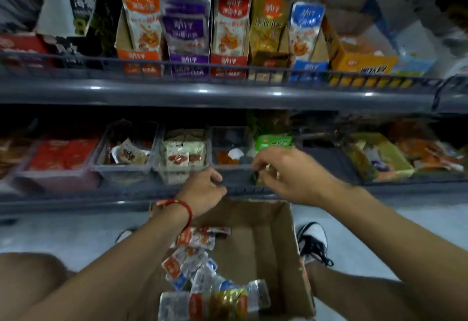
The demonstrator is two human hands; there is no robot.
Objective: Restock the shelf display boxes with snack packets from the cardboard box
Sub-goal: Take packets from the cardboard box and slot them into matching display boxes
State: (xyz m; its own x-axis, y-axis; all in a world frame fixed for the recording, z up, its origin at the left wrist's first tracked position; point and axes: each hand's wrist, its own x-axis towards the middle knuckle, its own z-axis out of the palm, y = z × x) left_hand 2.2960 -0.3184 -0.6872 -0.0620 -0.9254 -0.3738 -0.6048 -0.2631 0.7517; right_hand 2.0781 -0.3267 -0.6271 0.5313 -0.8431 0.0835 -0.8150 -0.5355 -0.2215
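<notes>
- The right hand reaches to the lower shelf, its fingers pinching a small dark packet at the front of a clear display box.
- The left hand, a red bracelet on its wrist, is curled just beside the same shelf edge; whether it holds anything cannot be told.
- Below the arms an open cardboard box on the floor holds loose snack packets.
- The upper shelf carries upright display boxes of packets.
</notes>
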